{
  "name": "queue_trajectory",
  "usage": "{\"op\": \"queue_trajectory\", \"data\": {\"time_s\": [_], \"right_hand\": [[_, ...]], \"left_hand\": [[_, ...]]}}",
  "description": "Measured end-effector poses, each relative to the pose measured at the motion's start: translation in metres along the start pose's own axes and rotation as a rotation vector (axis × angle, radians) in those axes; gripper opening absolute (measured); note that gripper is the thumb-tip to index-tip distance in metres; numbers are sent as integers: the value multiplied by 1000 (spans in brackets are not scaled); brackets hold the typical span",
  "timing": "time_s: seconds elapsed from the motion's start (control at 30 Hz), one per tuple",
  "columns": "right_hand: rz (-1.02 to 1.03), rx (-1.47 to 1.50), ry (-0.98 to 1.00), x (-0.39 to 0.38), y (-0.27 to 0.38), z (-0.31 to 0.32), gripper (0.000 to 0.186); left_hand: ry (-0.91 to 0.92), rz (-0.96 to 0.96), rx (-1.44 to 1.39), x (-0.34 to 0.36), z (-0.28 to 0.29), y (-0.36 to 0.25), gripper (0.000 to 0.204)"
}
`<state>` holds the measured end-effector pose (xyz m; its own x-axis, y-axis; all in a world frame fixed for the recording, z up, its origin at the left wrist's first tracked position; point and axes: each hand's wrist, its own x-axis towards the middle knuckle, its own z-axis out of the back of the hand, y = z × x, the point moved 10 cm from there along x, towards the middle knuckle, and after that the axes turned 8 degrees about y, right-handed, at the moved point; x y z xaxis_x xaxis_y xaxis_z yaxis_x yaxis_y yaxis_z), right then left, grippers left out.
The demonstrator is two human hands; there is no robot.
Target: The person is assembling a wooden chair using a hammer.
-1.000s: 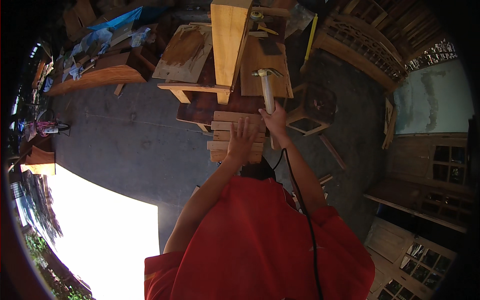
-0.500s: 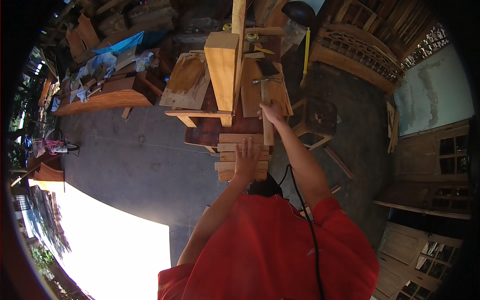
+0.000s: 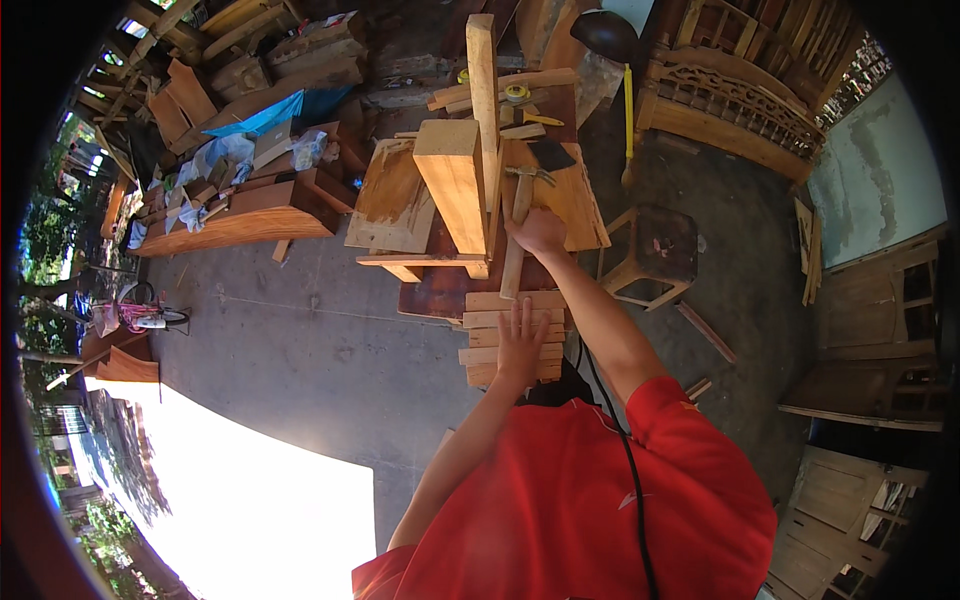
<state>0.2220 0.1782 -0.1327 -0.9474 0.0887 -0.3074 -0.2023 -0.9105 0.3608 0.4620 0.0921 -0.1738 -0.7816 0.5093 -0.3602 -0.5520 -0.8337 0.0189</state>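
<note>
My right hand [image 3: 540,232] is closed around the wooden handle of a claw hammer [image 3: 517,200], its metal head pointing away from me over the worktable. The handle's end hangs near the far edge of a row of short wooden slats [image 3: 484,318]. On those slats my left hand [image 3: 521,345] lies flat with its fingers spread. Just left of the hammer stands an upright wooden frame with a thick post [image 3: 452,180] and a taller thin post [image 3: 482,80]. It rests on the dark red-brown table [image 3: 425,300].
A wooden panel [image 3: 392,205], tape measure [image 3: 516,93] and yellow-handled brush [image 3: 540,119] lie on the table. To its right stands a stool [image 3: 665,240]. A black cable [image 3: 622,430] runs down my right side. Scrap wood [image 3: 230,222] is piled at the left.
The hammer has turned in my right hand, its handle end swinging left. My left hand stays flat on the slats. The whole view has shifted a little.
</note>
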Motion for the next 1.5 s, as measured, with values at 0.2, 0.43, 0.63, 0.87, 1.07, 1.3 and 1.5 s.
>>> {"op": "queue_trajectory", "data": {"time_s": [0.2, 0.43, 0.63, 0.87, 1.07, 1.3, 1.5], "right_hand": [[-3, 102, -192, -3, -15, 6, 64], [82, 352, -267, -28, -68, 16, 53], [5, 117, -93, -112, -101, -14, 65], [-25, 83, -1, -130, -83, -41, 75], [-53, 60, -7, -124, -74, -43, 72], [13, 123, -7, -123, -63, -50, 53], [82, 59, 33, -120, -50, -59, 37]], "left_hand": [[120, -42, -10, -5, 12, 0, 139], [181, -27, 19, -7, 15, 1, 145], [170, -23, 55, -5, 12, 0, 145], [167, -25, 44, -3, 5, -2, 139], [108, -21, 54, -1, -1, -3, 140], [115, -24, 23, -1, 1, -3, 139], [53, -20, -12, -1, -2, -3, 119]]}}
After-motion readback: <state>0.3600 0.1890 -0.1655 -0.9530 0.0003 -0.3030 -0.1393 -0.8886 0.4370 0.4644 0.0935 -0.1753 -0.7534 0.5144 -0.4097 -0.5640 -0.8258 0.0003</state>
